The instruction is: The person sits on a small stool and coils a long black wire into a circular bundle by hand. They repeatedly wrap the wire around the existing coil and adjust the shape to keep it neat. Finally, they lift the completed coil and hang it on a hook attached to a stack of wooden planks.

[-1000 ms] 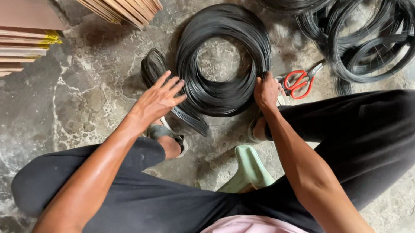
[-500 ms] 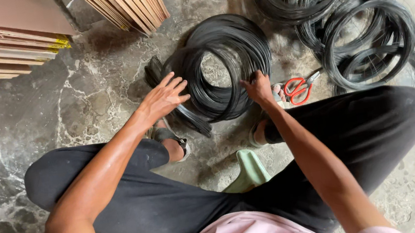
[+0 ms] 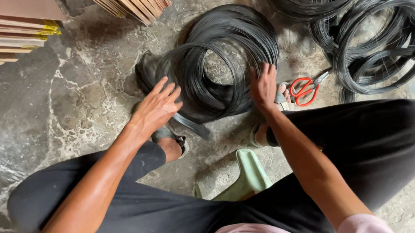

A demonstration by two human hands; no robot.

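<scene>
Two hands on one black wire coil (image 3: 226,59), floor centre: left hand (image 3: 158,106) open, flat on its left rim; right hand (image 3: 264,85) gripping right rim; red scissors (image 3: 305,89) beside.

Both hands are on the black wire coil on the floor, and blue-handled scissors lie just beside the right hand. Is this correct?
Not quite: the scissors have red handles, not blue, as the head view shows. The rest holds: the left hand and the right hand are both on the black wire coil on the floor, with the scissors just beside the right hand.
</scene>
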